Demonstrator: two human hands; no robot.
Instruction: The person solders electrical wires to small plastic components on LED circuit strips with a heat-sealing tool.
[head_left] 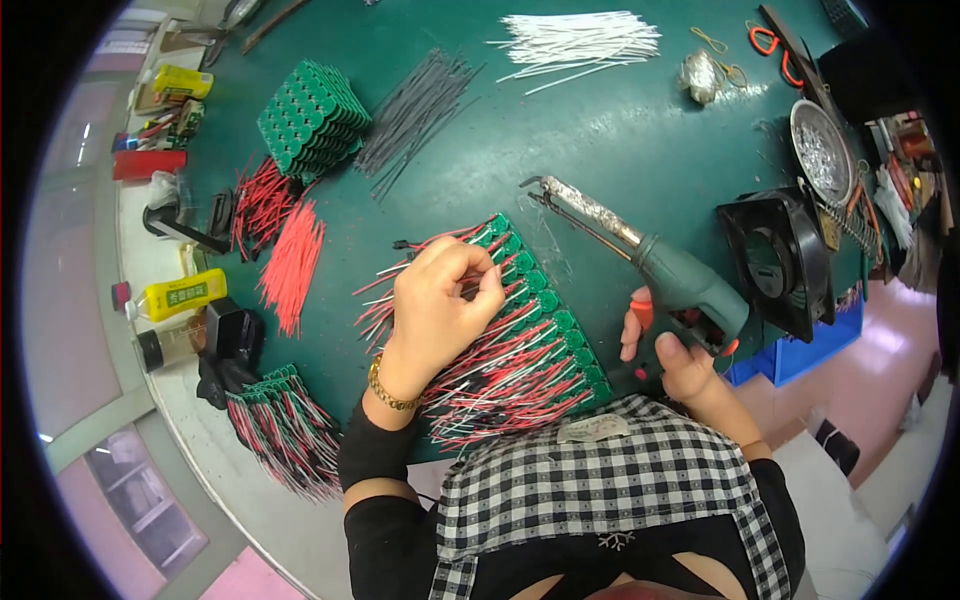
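My left hand point(440, 305) is bent over a panel of joined round green circuit boards point(548, 300), thumb and forefinger pinched near its upper end. Whatever lies between those fingertips is too small to make out. Red, white and black wires point(510, 385) fan out leftward from the panel, and some pass under my left hand. My right hand point(688, 368) grips a green soldering gun point(690, 285) from below, with fingers by its orange trigger. The gun's metal tip points up and left, apart from the boards. Part of its handle is hidden.
A stack of green boards point(312, 118) stands at the far left, near red wires point(293, 268), dark wires point(415, 115) and white wires point(580, 42). A wired bundle point(285, 430) lies at the near left edge. A black fan point(775, 262) and metal bowl point(822, 150) are at right.
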